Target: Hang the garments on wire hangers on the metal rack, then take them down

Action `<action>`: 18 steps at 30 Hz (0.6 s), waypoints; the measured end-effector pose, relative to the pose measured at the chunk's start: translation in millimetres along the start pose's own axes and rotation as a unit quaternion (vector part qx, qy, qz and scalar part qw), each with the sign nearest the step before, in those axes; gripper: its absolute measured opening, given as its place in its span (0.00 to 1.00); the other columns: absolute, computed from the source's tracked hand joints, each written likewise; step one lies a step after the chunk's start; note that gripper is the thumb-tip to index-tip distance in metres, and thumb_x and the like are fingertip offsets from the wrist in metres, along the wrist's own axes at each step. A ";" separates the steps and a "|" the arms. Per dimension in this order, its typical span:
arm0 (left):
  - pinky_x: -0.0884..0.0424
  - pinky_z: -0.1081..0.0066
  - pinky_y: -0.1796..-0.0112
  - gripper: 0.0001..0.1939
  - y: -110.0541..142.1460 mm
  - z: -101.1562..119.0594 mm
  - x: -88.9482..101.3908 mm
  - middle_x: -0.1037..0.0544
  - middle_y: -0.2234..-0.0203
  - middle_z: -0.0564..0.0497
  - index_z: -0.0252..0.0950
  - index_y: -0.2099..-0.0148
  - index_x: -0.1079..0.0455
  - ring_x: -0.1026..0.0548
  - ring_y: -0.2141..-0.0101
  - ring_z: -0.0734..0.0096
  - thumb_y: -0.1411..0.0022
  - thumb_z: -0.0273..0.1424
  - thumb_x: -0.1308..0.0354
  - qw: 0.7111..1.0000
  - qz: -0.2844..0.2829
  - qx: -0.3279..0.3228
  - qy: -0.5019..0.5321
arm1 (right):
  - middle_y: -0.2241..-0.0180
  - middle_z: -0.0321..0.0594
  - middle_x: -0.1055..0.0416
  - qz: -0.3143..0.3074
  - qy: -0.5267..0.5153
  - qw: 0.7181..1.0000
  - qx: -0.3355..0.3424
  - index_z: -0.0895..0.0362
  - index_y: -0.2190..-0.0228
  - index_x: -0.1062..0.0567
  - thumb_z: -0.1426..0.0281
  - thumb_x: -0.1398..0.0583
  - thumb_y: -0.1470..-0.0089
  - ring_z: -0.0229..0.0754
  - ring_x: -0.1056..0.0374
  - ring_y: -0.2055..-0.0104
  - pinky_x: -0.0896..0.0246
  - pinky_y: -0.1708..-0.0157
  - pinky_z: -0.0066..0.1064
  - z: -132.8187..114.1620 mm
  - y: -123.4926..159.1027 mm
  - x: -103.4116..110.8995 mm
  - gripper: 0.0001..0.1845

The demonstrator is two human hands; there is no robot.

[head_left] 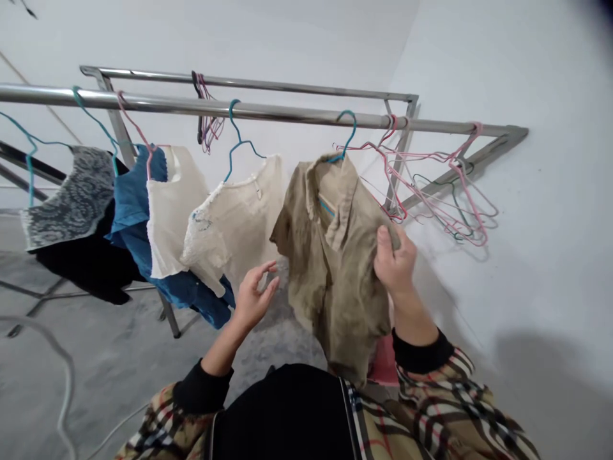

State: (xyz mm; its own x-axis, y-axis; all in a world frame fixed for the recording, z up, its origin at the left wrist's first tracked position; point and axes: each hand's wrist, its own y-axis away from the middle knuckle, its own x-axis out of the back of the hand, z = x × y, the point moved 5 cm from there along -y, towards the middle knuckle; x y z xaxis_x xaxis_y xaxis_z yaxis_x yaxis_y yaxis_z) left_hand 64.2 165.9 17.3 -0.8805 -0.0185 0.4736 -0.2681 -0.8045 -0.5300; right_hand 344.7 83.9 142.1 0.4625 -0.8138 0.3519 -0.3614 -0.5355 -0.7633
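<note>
An olive-khaki collared shirt (pixel 354 281) hangs in front of me on a blue hanger (pixel 352 131), whose hook is over the front metal rail. My right hand (pixel 395 259) grips the shirt at its shoulder and sleeve on the right side, thumb in front. Just left of the shirt, my left hand (pixel 256 294) is in the air with thumb and fingers apart, holding nothing. Near it hangs a cream top (pixel 239 211) with a lacy edge, on a teal-blue hanger (pixel 234 140).
Further left hang a white sleeveless top (pixel 172 204), a blue garment (pixel 134 204) and a grey patterned top (pixel 71 198). Bare pink hangers (pixel 460 166) crowd the right end of the metal rail (pixel 287 114). Something pink (pixel 384 361) shows low behind the shirt. A white wall stands close at right.
</note>
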 end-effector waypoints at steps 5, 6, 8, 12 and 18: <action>0.28 0.59 0.52 0.16 5.6 -4.0 1.3 0.20 0.62 0.47 0.41 0.48 0.30 0.22 0.57 0.62 0.37 0.37 0.43 1.000 -0.012 0.013 0.006 | 0.78 0.40 0.34 0.012 0.018 0.999 0.042 0.54 0.70 0.31 0.51 0.55 0.36 0.46 0.33 0.69 0.39 0.66 0.36 -11.9 -54.6 -60.9 0.24; 0.27 0.59 0.52 0.16 6.1 -5.4 1.7 0.20 0.62 0.47 0.42 0.48 0.30 0.22 0.57 0.62 0.38 0.37 0.43 1.000 -0.013 0.013 0.007 | 0.78 0.40 0.35 -0.002 0.024 0.999 0.035 0.54 0.70 0.31 0.50 0.56 0.36 0.47 0.32 0.69 0.39 0.65 0.36 -12.0 -62.2 -73.6 0.25; 0.27 0.60 0.52 0.16 6.7 -8.7 1.4 0.20 0.63 0.47 0.41 0.48 0.30 0.22 0.57 0.62 0.38 0.37 0.43 1.000 -0.016 0.016 0.010 | 0.78 0.42 0.34 -0.050 0.042 0.998 0.003 0.55 0.68 0.31 0.50 0.57 0.36 0.49 0.32 0.68 0.39 0.64 0.38 -10.6 -70.8 -98.7 0.27; 0.27 0.59 0.52 0.16 5.4 -10.8 -8.5 0.20 0.63 0.47 0.40 0.48 0.29 0.22 0.57 0.61 0.38 0.37 0.43 0.999 -0.037 0.023 0.024 | 0.74 0.45 0.31 -0.141 0.065 0.986 -0.060 0.57 0.62 0.30 0.55 0.56 0.34 0.51 0.30 0.65 0.39 0.61 0.40 -10.8 -63.4 -134.9 0.23; 0.26 0.62 0.55 0.12 3.1 6.0 -52.2 0.19 0.63 0.47 0.40 0.54 0.26 0.21 0.60 0.63 0.37 0.37 0.43 0.988 -0.145 0.004 0.052 | 0.52 0.48 0.31 -0.137 -0.054 0.989 0.009 0.55 0.48 0.34 0.55 0.51 0.36 0.47 0.34 0.50 0.38 0.48 0.39 -20.9 -7.9 -134.5 0.22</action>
State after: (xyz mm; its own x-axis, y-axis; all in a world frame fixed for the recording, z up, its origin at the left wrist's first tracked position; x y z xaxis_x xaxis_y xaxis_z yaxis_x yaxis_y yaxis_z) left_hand 111.7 160.8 -4.9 -0.8033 0.2738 0.5289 -0.5117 -0.7718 -0.3776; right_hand 268.4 192.9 112.2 0.6259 -0.6095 0.4866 -0.1973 -0.7274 -0.6572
